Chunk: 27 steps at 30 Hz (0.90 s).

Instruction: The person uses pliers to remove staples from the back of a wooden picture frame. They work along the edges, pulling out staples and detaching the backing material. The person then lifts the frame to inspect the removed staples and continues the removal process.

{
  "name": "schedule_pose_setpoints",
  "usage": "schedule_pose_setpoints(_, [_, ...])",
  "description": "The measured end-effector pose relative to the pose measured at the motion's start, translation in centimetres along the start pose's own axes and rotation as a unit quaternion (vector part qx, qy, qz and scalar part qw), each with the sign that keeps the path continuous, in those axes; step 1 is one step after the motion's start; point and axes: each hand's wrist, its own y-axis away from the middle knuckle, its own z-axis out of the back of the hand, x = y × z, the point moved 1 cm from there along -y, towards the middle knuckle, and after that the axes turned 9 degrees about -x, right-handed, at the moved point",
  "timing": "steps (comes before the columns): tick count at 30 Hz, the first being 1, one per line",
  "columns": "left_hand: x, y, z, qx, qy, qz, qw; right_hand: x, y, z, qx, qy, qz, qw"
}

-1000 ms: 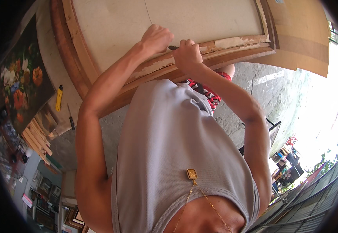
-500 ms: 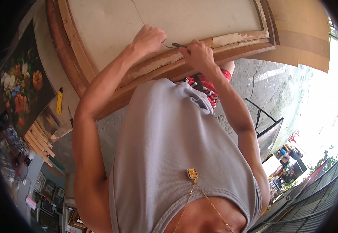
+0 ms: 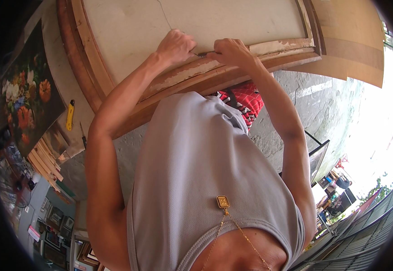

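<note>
A large wooden frame (image 3: 178, 79) with chipped pale edging and a cream backing panel (image 3: 223, 20) lies in front of me. Above its near rail my left hand (image 3: 176, 46) is closed on a thin wire (image 3: 166, 17), which trails away over the panel. The fingers of my right hand (image 3: 233, 53) are wrapped round a dark metal tool (image 3: 203, 54), mostly hidden in the grip. The tool's tip points left and meets a short bit of wire between the two hands; its exact kind is hidden.
Left of the frame lie a yellow utility knife (image 3: 70, 115), a thin pointed tool (image 3: 83, 135) and a dark flower painting (image 3: 29, 97). Wood strips (image 3: 45, 165) are stacked below the painting. Brown board sheets (image 3: 352, 40) extend at the far right.
My right hand has turned and shifted slightly, its elbow swinging outward, and the dark tool now shows less. My left hand stays closed, a touch further right.
</note>
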Motion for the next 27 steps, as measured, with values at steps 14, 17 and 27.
schedule_pose_setpoints(14, [0.3, 0.1, 0.0, -0.033, 0.008, -0.07, 0.997, -1.4, -4.3, 1.1, 0.162, 0.022, 0.058, 0.985])
schedule_pose_setpoints(17, [0.5, 0.1, -0.2, -0.029, 0.005, -0.085, 0.996, -1.6, -4.7, 0.9, 0.167, 0.01, 0.08, 0.983])
schedule_pose_setpoints(27, [1.2, 0.2, -0.5, -0.004, 0.015, -0.092, 0.996, -0.6, -5.9, 1.1, 0.144, 0.034, 0.151, 0.978])
